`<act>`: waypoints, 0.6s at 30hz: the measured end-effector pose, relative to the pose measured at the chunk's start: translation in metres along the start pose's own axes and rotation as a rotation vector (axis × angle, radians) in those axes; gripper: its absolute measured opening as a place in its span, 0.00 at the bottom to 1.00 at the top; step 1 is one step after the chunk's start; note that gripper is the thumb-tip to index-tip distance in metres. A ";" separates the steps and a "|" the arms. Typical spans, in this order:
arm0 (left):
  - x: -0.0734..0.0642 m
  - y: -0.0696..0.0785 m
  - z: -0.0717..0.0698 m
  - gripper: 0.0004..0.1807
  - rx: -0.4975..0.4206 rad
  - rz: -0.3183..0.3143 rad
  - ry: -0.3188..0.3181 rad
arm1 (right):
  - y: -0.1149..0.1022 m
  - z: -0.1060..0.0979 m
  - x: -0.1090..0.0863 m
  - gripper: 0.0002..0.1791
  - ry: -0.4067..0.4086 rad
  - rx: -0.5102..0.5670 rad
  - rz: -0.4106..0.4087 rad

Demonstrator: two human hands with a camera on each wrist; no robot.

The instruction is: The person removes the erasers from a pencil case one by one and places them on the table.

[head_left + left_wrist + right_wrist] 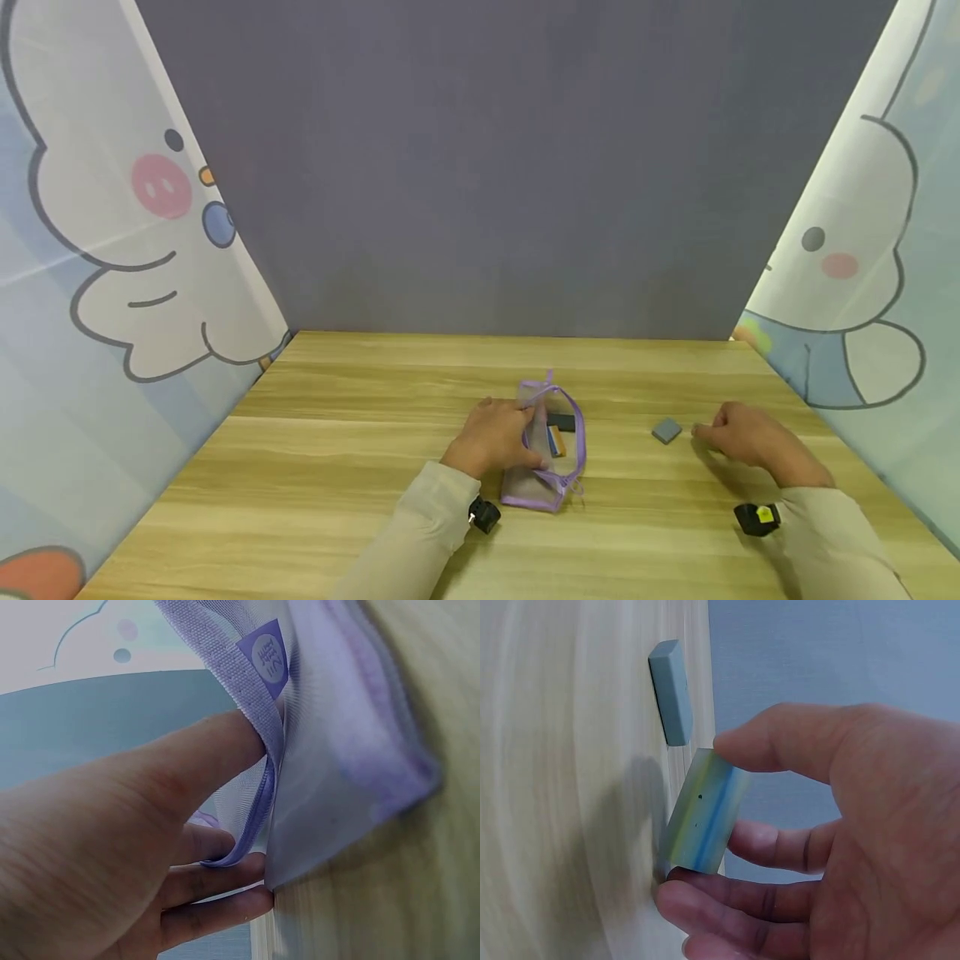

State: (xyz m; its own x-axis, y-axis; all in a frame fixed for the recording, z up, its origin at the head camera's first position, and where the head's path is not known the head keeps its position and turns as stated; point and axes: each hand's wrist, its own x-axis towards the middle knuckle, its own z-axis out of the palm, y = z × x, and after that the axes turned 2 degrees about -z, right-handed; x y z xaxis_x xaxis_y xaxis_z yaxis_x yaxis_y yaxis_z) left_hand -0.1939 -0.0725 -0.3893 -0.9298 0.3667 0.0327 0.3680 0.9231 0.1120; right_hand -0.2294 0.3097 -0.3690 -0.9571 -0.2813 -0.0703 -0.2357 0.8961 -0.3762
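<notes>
My left hand (491, 437) grips the near side of a see-through mesh pencil pouch (531, 503) with purple trim. The pouch lies on the table with its zipper spread wide. Inside it show a dark block (561, 422) and a small blue, white and orange block (556, 442). In the left wrist view, thumb and fingers stand on either side of the zipper edge (259, 724). Between thumb and fingertips, my right hand (802, 817) pinches a translucent eraser (705, 810) with yellow and blue stripes. A grey eraser (666, 431) lies just left of that hand in the head view.
The wood-grain table (337, 442) ends at a dark grey panel (510, 183) behind. Cartoon-print curtains (172, 325) flank both sides. A black wrist camera (756, 518) sits on the right wrist, another (484, 515) on the left.
</notes>
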 end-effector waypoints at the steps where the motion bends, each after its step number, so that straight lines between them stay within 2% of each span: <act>1: 0.000 0.000 0.000 0.49 -0.001 0.000 -0.003 | 0.000 0.001 -0.001 0.20 0.001 -0.003 0.001; 10: -0.001 0.001 0.004 0.48 0.015 0.006 0.008 | 0.003 0.002 -0.003 0.21 -0.010 0.020 0.003; 14: 0.002 0.002 0.001 0.47 0.024 0.009 0.023 | 0.005 -0.001 -0.001 0.22 -0.017 0.025 0.007; 18: 0.003 0.002 0.001 0.48 0.022 -0.003 0.004 | 0.006 0.001 0.000 0.21 -0.003 0.028 0.006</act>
State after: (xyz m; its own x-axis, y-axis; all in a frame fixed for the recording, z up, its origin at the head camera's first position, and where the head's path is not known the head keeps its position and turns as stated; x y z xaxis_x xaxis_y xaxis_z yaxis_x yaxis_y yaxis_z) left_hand -0.1956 -0.0696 -0.3903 -0.9310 0.3631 0.0366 0.3649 0.9267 0.0899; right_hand -0.2304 0.3149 -0.3717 -0.9579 -0.2769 -0.0759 -0.2250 0.8880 -0.4010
